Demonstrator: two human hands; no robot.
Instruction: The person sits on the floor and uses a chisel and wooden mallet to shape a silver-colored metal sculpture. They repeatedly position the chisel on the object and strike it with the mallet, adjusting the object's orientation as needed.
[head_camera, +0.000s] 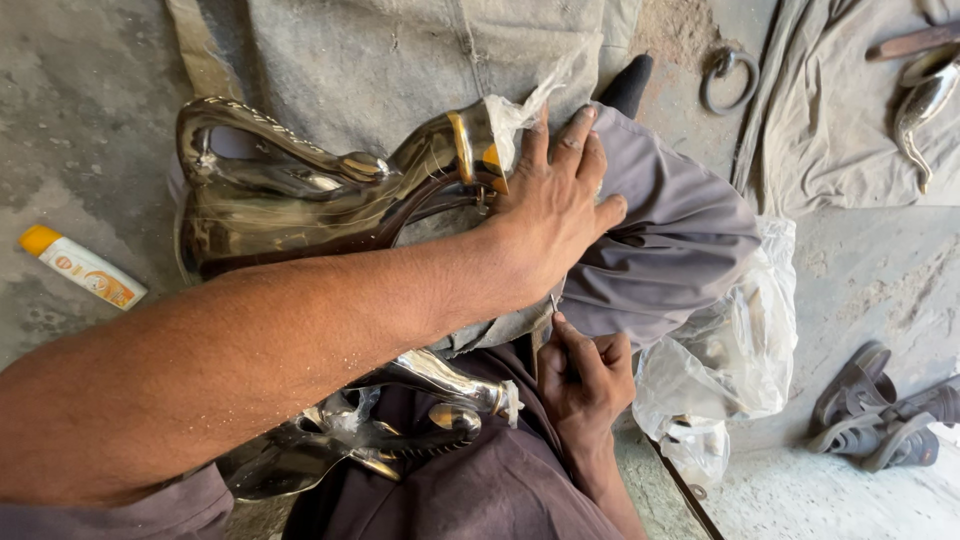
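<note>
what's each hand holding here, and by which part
The left hand lies flat, pressing the neck end of the shiny metal jug on the lap. The right hand pinches a thin tool by its lower end.

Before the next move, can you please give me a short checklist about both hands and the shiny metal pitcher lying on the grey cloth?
1. Shiny brass-coloured metal pitcher lies on its side on the grey cloth: ok.
2. Left hand lies flat by the pitcher's neck, fingers spread: ok.
3. Right hand grips a thin metal tool: ok.
4. Tool tip clear of the left wrist: not ok, very close.
5. Second shiny pitcher steady in the lap: cannot tell.
</note>
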